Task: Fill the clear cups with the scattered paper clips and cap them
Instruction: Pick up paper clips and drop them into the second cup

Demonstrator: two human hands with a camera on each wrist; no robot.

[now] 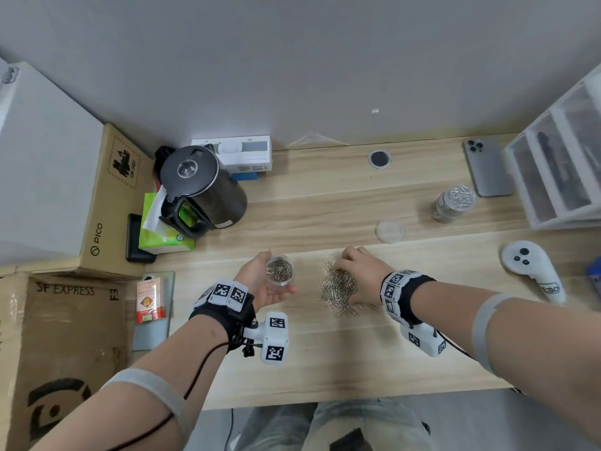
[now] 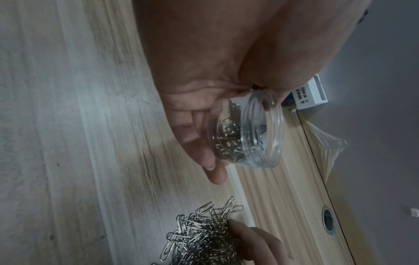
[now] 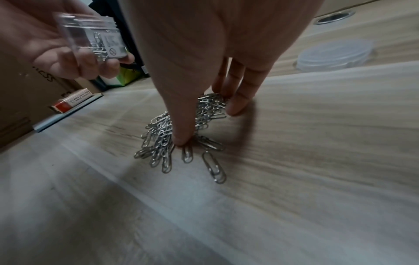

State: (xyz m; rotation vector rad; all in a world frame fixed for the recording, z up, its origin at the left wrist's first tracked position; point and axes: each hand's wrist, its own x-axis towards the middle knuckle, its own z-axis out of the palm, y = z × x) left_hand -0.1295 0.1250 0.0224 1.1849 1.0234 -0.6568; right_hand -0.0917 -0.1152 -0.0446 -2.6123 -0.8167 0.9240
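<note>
My left hand [image 1: 274,279] grips a clear cup [image 1: 280,269] partly filled with paper clips, lifted off the wooden table [image 1: 325,353] and tilted toward the right. In the left wrist view the cup [image 2: 247,136] lies in the curled fingers [image 2: 204,154]. A pile of silver paper clips [image 1: 336,288] lies just right of it. My right hand [image 1: 349,281] arches over the pile [image 3: 163,136], thumb [image 3: 181,136] at one end and fingers [image 3: 238,104] at the other, pinching clips between them. A second clear cup [image 1: 453,201], full of clips, stands far right. A clear lid [image 1: 389,231] lies flat near it.
A black kettle [image 1: 201,187] and green tissue box [image 1: 162,236] stand at the left. Cardboard boxes [image 1: 107,203] flank the table's left edge. A phone [image 1: 487,167], drawer unit [image 1: 566,164] and white controller [image 1: 530,268] sit at the right. A small red box [image 1: 150,299] lies front left.
</note>
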